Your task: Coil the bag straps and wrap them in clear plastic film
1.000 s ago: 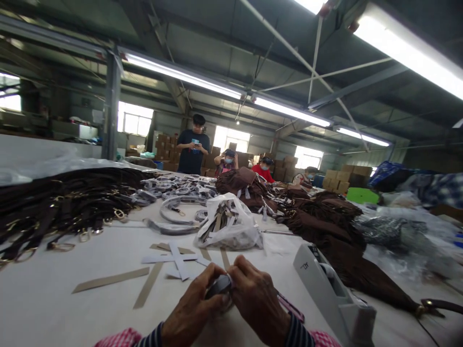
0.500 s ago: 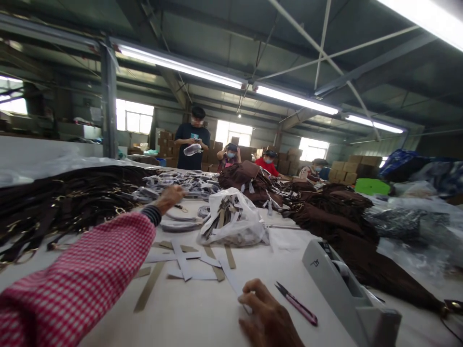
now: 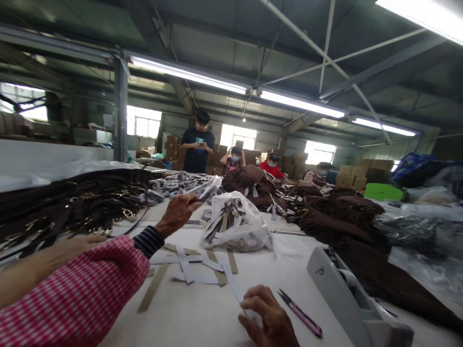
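My left hand [image 3: 180,213], in a pink checked sleeve with a striped cuff, is closed on the near end of a grey plastic-wrapped strap [image 3: 210,188]. The strap slants up from my fingers beside a pile of similar wrapped pieces [image 3: 170,185]. Low in the view, my right hand [image 3: 269,315] curls with its fingers and thumb around the near end of a white paper strip [image 3: 233,279]. Several white and tan strips [image 3: 154,289] lie crossed on the table to its left. Thread snips [image 3: 302,314] with a pink handle rest just right of that hand.
A plastic bag of strips [image 3: 238,231] stands mid-table. Right of it are a grey dispenser-like device [image 3: 343,289] and brown fabric pieces [image 3: 336,226]. Dark straps with gold clasps [image 3: 90,202] heap at left, where another person's forearm [image 3: 50,260] reaches in. Several people sit or stand beyond.
My left hand has drawn back slightly to the right, and a wrapped strap now shows in it. Another person's forearm has come in at left. My right hand stays by the strip.
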`<state>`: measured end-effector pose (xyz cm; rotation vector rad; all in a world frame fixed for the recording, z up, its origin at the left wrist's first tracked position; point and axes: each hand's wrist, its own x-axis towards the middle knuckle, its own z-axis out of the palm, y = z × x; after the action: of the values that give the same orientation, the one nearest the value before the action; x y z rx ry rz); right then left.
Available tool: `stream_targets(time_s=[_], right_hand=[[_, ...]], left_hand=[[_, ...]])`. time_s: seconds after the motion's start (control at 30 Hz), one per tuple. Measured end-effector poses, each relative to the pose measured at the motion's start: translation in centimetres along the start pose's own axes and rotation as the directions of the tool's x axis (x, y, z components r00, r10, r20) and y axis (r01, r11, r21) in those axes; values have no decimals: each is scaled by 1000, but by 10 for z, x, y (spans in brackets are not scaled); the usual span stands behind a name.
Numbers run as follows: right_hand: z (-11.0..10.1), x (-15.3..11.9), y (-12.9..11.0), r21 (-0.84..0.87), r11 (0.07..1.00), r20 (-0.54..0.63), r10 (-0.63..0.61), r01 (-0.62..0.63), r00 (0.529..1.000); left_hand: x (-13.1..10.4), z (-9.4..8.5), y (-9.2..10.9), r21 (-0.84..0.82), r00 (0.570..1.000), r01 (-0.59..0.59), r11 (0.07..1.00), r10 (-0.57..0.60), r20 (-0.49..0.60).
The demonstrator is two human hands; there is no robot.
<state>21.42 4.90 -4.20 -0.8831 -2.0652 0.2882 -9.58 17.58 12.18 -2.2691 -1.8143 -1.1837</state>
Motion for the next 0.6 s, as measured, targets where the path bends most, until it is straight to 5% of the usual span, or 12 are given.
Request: stream_targets(time_s=[0.07,0.13,0.27,0.33,0.43,0.5,0.6], right_hand=[[-9,15,-19,221,947,65,224,-233,972],[-18,34,-43,477,776,143,394,-412,908],[-40,71,-82,905,281,158,474,-319,866],[-51,81,-94,960,124,151,523,-251,839],[-68,78,-105,963,157,122,469,-218,875],[-80,63,-113,915,321,111,386,-246,916],[-99,23,-125,680,615,196,373,-400,907]], left_hand=[[-34,-7,38,-68,997,-82,994,82,-8],[-79,-5,72,-134,987,-158,978,160,0],[-166,14,114,-324,918,-345,881,389,80],[-192,22,121,-404,910,-309,861,390,137],[-200,30,116,-694,903,44,719,268,335],[-186,31,104,-820,875,350,454,156,459],[-142,30,81,-810,805,586,-20,-98,585]])
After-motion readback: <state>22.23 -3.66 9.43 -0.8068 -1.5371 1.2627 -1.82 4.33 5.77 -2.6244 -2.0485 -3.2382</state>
